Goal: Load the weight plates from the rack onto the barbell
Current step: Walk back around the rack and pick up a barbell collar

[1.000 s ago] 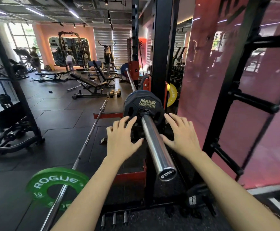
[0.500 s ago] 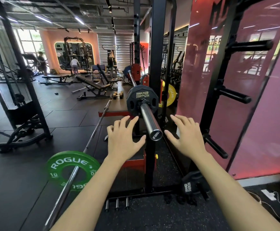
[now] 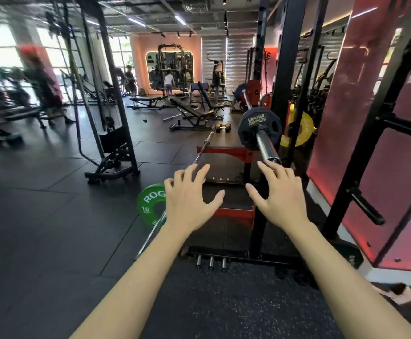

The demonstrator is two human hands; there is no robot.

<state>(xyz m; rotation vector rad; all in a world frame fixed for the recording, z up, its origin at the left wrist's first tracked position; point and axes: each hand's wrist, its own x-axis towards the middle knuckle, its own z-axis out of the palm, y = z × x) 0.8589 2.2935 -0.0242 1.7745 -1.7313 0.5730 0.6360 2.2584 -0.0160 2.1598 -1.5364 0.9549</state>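
Head view puts both of your hands out in front of you, palms down and holding nothing. Your left hand (image 3: 191, 200) has its fingers spread wide, and so does your right hand (image 3: 279, 195); the 2 hands are apart, with a gap between the thumbs. Just above your right fingertips (image 3: 264, 165) is the chrome end of the barbell sleeve (image 3: 264, 144), though you cannot tell from here whether they touch it. A black plate (image 3: 251, 130) lettered HAMMER STRENGTH is already on that sleeve, pushed up toward the black rack upright (image 3: 286, 69). Behind the upright a yellow plate (image 3: 303, 129) shows partly. On the right, bare black storage pegs (image 3: 406, 127) stick out from a second black frame against the red wall panel. On the floor to your left lies another barbell (image 3: 200, 149), carrying a green ROGUE plate (image 3: 150, 204) marked 10, partly hidden behind your left hand.
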